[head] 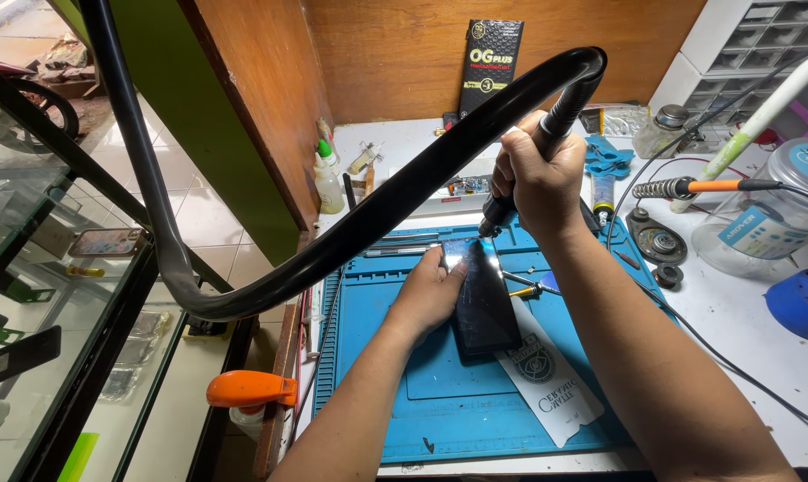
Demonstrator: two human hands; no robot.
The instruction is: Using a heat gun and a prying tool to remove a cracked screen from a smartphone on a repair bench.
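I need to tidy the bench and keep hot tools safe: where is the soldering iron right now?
In the head view the soldering iron rests in its coiled stand on the right of the bench, beyond the blue mat and beside the clear plastic tub.

I am seeing my left hand [428,295] pressing down on a dark phone [484,295] lying on the blue mat [439,402], while my right hand [538,178] is gripping a hot-air nozzle [497,214] on a thick black hose [332,241] over the phone's top edge.
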